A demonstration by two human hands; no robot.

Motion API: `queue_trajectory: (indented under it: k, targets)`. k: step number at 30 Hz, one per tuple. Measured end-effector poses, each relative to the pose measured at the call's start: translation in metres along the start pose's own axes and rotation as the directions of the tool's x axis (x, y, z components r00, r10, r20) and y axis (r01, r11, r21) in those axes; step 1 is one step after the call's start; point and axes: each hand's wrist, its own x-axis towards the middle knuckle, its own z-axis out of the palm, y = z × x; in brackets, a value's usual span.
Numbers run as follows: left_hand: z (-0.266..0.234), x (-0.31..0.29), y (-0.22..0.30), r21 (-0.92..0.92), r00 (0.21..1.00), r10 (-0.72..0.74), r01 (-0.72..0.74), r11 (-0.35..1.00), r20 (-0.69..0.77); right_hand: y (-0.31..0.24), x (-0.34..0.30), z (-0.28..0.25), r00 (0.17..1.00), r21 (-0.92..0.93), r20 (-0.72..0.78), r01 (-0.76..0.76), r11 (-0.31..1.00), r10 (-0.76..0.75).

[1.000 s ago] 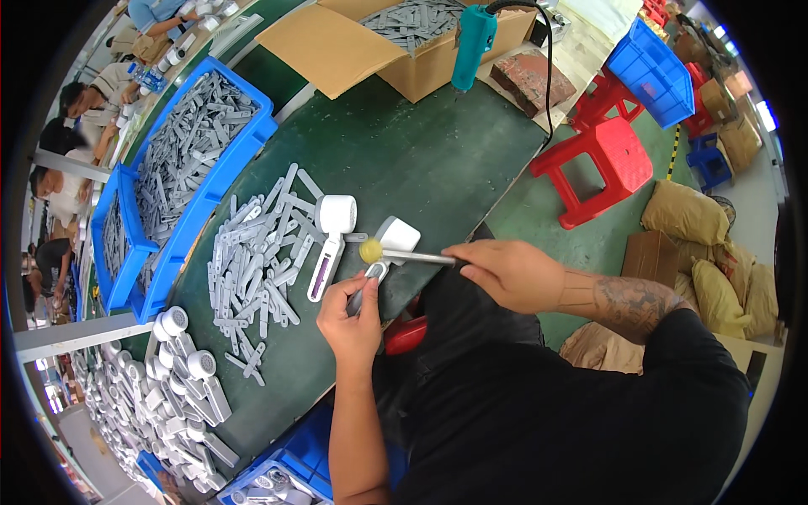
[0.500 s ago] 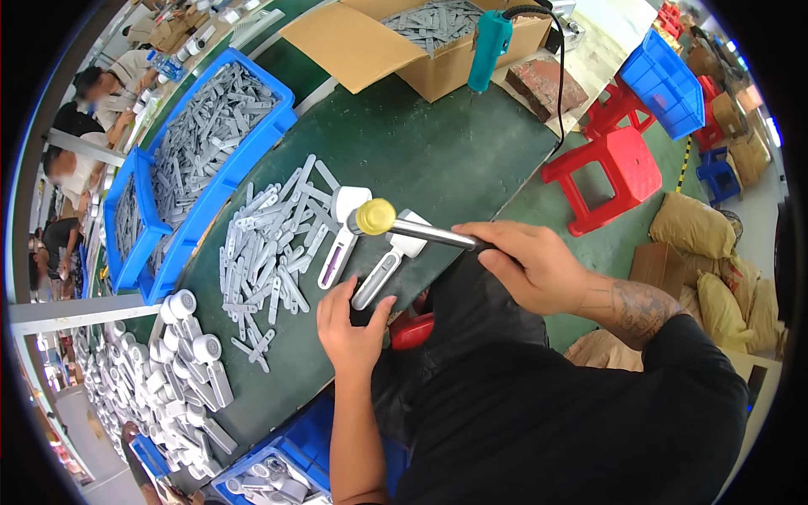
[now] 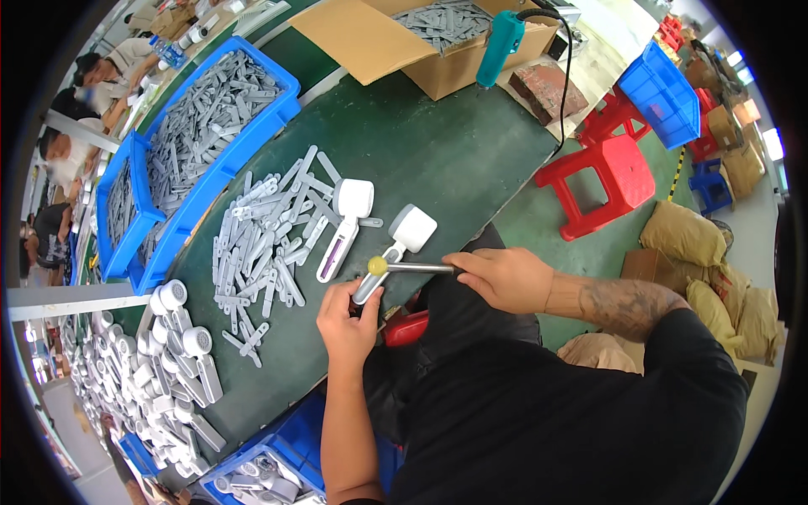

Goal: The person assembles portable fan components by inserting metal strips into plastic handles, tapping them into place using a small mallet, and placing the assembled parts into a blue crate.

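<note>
My left hand (image 3: 349,324) pinches the handle end of a white and grey shower head (image 3: 412,227) lying at the table's near edge. My right hand (image 3: 505,282) is wrapped round the handle of a mallet with a metal shaft and a small yellow head (image 3: 377,266). That yellow head is over the shower head's handle, just beyond my left fingers; whether it touches cannot be told. Another white shower head (image 3: 353,199), with a purple strip in its handle, lies just to the left. Beside it is a loose pile of grey handle strips (image 3: 265,240).
A blue bin (image 3: 223,178) of grey strips stands at left, a cardboard box (image 3: 362,38) of more at the back. Many shower heads (image 3: 168,370) are heaped lower left. A teal power tool (image 3: 502,50) hangs near a reddish block (image 3: 549,88). Red stools (image 3: 619,177) stand right.
The mallet's yellow head has come down from above the two shower heads to the handle of the right one. My left fingers have closed on that handle's end.
</note>
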Motion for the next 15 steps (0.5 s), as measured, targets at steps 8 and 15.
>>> queue_trajectory:
  k: [8, 15]
  targets:
    - [0.009, -0.006, -0.013, -0.203, 0.985, -0.171, 0.161, 0.966, -0.033, -0.029, 0.017, -0.011, 0.990, 0.134, -0.095, 0.117, 0.984, -0.105]
    - [0.005, -0.006, -0.008, -0.076, 0.973, -0.230, 0.229, 0.970, -0.005, -0.023, 0.023, 0.005, 0.991, -0.011, 0.090, 0.099, 0.995, -0.097]
